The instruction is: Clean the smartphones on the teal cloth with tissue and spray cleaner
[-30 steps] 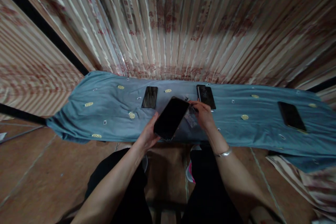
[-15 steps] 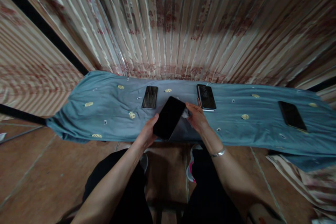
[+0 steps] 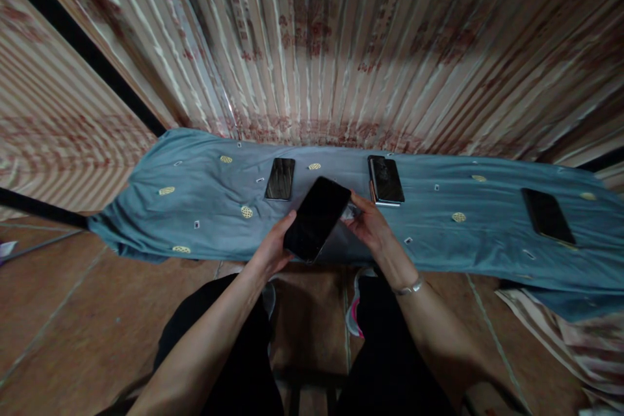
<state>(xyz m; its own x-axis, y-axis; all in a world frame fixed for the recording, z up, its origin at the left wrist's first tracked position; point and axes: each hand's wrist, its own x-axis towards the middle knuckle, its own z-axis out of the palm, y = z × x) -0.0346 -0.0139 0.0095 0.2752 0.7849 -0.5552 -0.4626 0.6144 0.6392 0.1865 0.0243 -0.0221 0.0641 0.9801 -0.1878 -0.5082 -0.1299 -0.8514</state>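
Near the middle of the frame, a black phone lies aslant, dark face up, its long axis running from lower left to upper right. The left hand holds its lower left edge, thumb on the rim. The right hand has its fingers bent in at the upper right corner, beside a pale scrap; whether they grip anything, I cannot tell. Beneath is a blue cloth.

Phone: between fingers. On surface: second phone, beyond-left; phone stack, beyond-right; third phone, far right.
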